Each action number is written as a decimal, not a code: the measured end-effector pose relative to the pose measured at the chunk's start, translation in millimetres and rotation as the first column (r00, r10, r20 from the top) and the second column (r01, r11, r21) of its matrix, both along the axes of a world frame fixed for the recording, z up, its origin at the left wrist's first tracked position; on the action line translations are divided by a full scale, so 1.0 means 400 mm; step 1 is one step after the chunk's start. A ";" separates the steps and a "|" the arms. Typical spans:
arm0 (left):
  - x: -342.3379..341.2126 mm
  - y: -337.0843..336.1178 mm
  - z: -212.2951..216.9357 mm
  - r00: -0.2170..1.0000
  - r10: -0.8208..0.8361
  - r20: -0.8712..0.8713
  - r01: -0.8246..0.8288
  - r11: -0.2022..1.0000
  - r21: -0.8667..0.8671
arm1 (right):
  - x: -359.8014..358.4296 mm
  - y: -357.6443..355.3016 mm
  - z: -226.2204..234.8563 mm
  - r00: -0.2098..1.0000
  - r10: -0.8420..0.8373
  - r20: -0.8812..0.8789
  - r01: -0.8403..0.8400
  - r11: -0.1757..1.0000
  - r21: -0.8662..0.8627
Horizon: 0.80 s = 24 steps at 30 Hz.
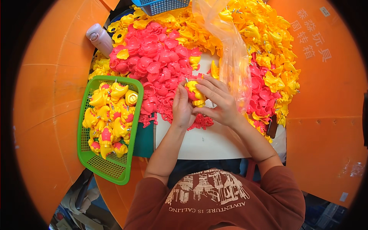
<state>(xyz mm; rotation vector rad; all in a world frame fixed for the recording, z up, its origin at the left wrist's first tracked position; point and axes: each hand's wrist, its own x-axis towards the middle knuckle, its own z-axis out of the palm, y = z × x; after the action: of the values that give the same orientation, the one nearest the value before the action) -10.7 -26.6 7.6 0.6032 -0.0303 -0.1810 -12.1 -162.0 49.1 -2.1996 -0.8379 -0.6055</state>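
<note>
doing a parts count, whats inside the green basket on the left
The green basket holds a heap of yellow-and-pink toy pieces, filling its far half. Whatever lies beneath the top layer is covered.

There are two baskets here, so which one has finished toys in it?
The green basket at the person's left holds yellow-and-pink toys; the blue basket at the top edge shows none.

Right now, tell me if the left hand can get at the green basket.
Probably yes. The left hand is busy on the yellow-and-pink toy with the right hand, but the green basket sits open-topped just to its left, with only a strip of table and loose pink parts between them.
</note>
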 end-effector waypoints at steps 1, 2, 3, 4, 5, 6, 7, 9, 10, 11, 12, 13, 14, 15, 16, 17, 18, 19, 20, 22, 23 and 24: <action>-0.001 -0.002 0.001 1.000 0.008 0.003 -0.008 1.000 0.020 | 0.002 0.000 0.000 1.000 0.011 -0.004 -0.011 1.000 0.011; -0.001 -0.001 0.001 1.000 0.008 0.002 -0.008 1.000 0.019 | 0.002 0.001 0.001 1.000 0.020 -0.006 -0.020 1.000 0.022; -0.001 0.001 0.000 1.000 0.010 0.006 -0.010 0.999 0.038 | 0.003 0.000 -0.002 1.000 0.019 -0.007 -0.019 1.000 0.021; -0.002 0.002 0.000 1.000 0.012 0.010 -0.012 0.998 0.056 | 0.003 -0.002 -0.007 0.999 0.033 -0.009 -0.032 0.999 0.035; -0.002 0.002 0.001 1.000 0.013 0.010 -0.013 0.998 0.055 | 0.005 -0.004 -0.012 0.999 0.047 -0.009 -0.047 0.998 0.049; -0.003 0.002 0.003 1.000 -0.003 0.023 0.001 0.998 0.065 | 0.006 -0.006 -0.013 0.999 0.048 -0.009 -0.048 0.998 0.048; -0.004 0.001 0.005 0.999 -0.018 0.036 0.015 0.997 0.075 | 0.008 -0.007 -0.014 0.998 0.056 0.001 -0.056 0.997 0.048; -0.006 0.003 0.009 0.998 -0.017 0.055 0.012 0.996 0.087 | 0.007 -0.008 -0.017 0.998 0.063 0.010 -0.063 0.997 0.047; -0.007 0.003 0.011 0.997 -0.016 0.074 0.009 0.995 0.100 | 0.006 -0.008 -0.018 0.997 0.071 0.019 -0.072 0.996 0.048; -0.008 0.003 0.015 0.997 -0.016 0.074 0.009 0.995 0.098 | 0.006 -0.009 -0.018 0.996 0.079 0.029 -0.081 0.996 0.048; -0.010 0.003 0.018 0.995 -0.025 0.092 0.015 0.994 0.108 | 0.007 -0.010 -0.018 0.996 0.079 0.028 -0.081 0.996 0.046; -0.010 0.002 0.019 0.993 -0.035 0.110 0.022 0.993 0.117 | 0.007 -0.012 -0.016 0.996 0.089 0.025 -0.090 0.995 0.052; -0.010 0.002 0.016 0.993 -0.033 0.109 0.020 0.993 0.117 | 0.007 -0.012 -0.014 0.995 0.100 0.021 -0.101 0.993 0.060; -0.010 0.000 0.011 0.995 -0.032 0.096 0.020 0.992 0.125 | 0.006 -0.011 -0.009 0.995 0.102 0.020 -0.103 0.993 0.061; -0.011 0.000 0.007 0.996 -0.030 0.083 0.019 0.991 0.134 | 0.005 -0.010 -0.003 0.995 0.099 0.007 -0.099 0.993 0.066; -0.012 0.000 0.008 0.996 -0.031 0.081 0.020 0.991 0.133 | 0.003 -0.010 0.000 0.996 0.093 -0.007 -0.093 0.993 0.071; -0.013 -0.001 0.009 0.996 -0.020 0.083 0.010 0.993 0.121 | 0.002 -0.010 -0.002 0.996 0.093 -0.009 -0.092 0.993 0.071; -0.014 -0.001 0.009 0.996 -0.009 0.086 0.000 0.994 0.108 | 0.001 -0.010 -0.005 0.996 0.087 0.001 -0.086 0.995 0.055; -0.012 -0.001 0.007 0.996 -0.009 0.086 0.000 0.994 0.107 | 0.001 -0.009 -0.008 0.997 0.080 0.012 -0.080 0.996 0.039; -0.008 -0.001 0.001 0.991 -0.018 0.133 0.004 0.995 0.103 | -0.003 -0.011 -0.012 0.997 0.082 0.015 -0.082 0.996 0.044; -0.007 -0.001 0.001 0.991 -0.017 0.133 0.003 0.995 0.103 | -0.004 -0.011 -0.014 0.996 0.085 0.017 -0.085 0.995 0.050; -0.007 0.000 0.001 0.991 -0.023 0.135 0.009 0.995 0.102 | -0.004 -0.011 -0.014 0.996 0.086 0.017 -0.087 0.995 0.050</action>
<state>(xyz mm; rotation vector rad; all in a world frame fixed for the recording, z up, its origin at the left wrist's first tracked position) -13.5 -26.7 8.2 0.7159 -0.1591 -0.1570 -13.6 -166.3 43.3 -2.1040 -0.9104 -0.5948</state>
